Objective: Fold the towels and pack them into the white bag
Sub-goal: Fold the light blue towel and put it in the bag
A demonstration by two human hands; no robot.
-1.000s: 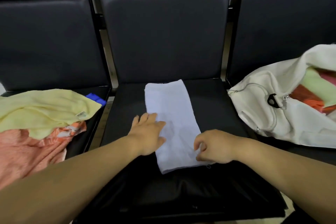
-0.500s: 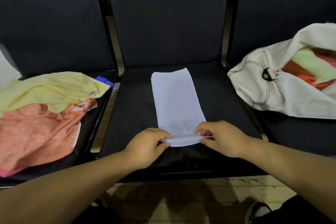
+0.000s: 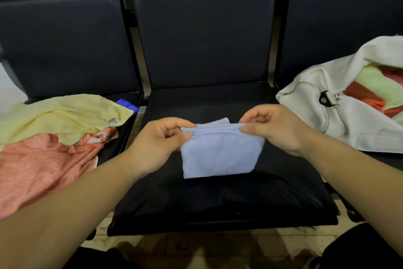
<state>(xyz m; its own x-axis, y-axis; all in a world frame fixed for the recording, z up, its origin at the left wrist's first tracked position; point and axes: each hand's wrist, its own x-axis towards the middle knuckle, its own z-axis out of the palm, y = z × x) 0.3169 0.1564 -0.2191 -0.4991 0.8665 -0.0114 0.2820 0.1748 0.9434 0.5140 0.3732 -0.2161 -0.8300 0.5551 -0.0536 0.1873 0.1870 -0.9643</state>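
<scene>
A pale blue towel (image 3: 219, 153) lies doubled over on the middle black seat (image 3: 218, 201). My left hand (image 3: 157, 146) pinches its far edge at the left corner, and my right hand (image 3: 274, 129) pinches the same edge at the right corner. The white bag (image 3: 335, 113) sits open on the right seat, with green, pink and orange towels (image 3: 375, 92) inside. On the left seat a yellow towel (image 3: 58, 120) lies over an orange towel (image 3: 37, 168).
A small blue thing (image 3: 127, 104) peeks out behind the yellow towel. Dark padded seat backs (image 3: 205, 35) rise behind all three seats. Tiled floor (image 3: 196, 247) shows below the front edge of the middle seat.
Both hands took the towel's near end and carried it away from me over the far end, so the long strip now lies folded in half.
</scene>
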